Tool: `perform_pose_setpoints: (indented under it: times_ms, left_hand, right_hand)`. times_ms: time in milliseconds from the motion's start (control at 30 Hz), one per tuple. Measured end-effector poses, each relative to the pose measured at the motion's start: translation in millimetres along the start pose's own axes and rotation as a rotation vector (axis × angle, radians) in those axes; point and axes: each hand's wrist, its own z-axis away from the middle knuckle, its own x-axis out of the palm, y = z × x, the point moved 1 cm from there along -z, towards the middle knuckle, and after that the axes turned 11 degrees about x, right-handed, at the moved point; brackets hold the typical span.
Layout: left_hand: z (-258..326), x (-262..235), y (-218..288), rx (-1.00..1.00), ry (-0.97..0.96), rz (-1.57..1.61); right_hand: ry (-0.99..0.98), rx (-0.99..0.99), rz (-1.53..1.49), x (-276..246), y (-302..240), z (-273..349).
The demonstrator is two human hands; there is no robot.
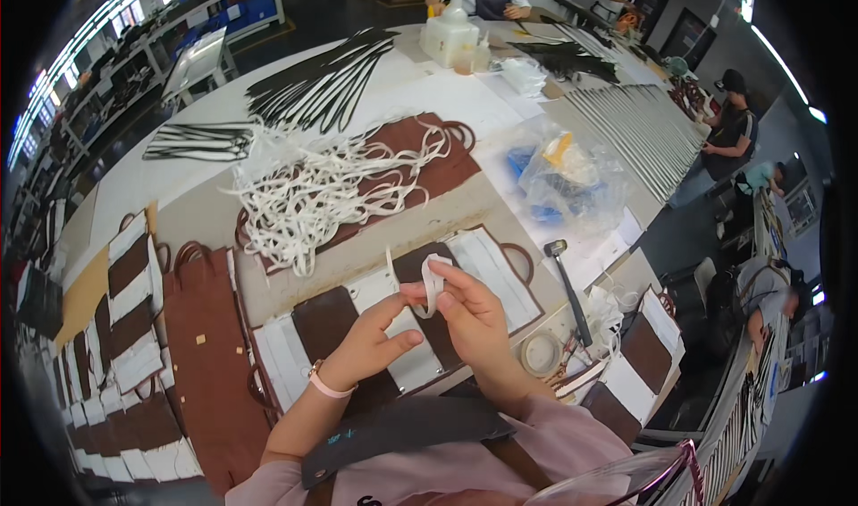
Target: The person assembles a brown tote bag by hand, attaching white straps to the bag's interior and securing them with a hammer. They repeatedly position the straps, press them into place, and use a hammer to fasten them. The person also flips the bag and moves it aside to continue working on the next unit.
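A narrow white strap (pixel 433 284) is looped between my two hands above an open brown-and-white panelled bag piece (pixel 326 323). My right hand (pixel 478 323) pinches the loop between thumb and fingers. My left hand (pixel 375 332) meets the strap with its fingertips, its thumb held apart; a short strap end stands up just beyond these fingers. How the left fingers grip it is partly hidden. The bag piece lies flat under both hands, with a brown handle (pixel 520 263) at its right end.
Beyond lies a heap of white straps (pixel 304 202) on a brown bag piece (pixel 447 162). A hammer (pixel 570 291) and a tape roll (pixel 541 354) sit right. Brown bag pieces (pixel 210 354) lie left. Black strips (pixel 313 77), a plastic bag (pixel 576 184) and a bottle (pixel 451 37) stand farther off; other people work beyond.
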Motion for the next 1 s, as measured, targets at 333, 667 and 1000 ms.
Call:
perform_pose_setpoints:
  times_ms: [333,667,1000]
  left_hand:
    - [22,13,58,-0.128,0.420,0.025]
    - [52,8,47,-0.013,0.680,0.392]
    - [38,-135,73,0.291,1.014,0.493]
  right_hand:
    - [0.005,0.241,0.180,41,14,20]
    - [0.450,-0.040,0.211,10,6,16]
    - [1.020,-0.514,-0.293,-182,-77,86]
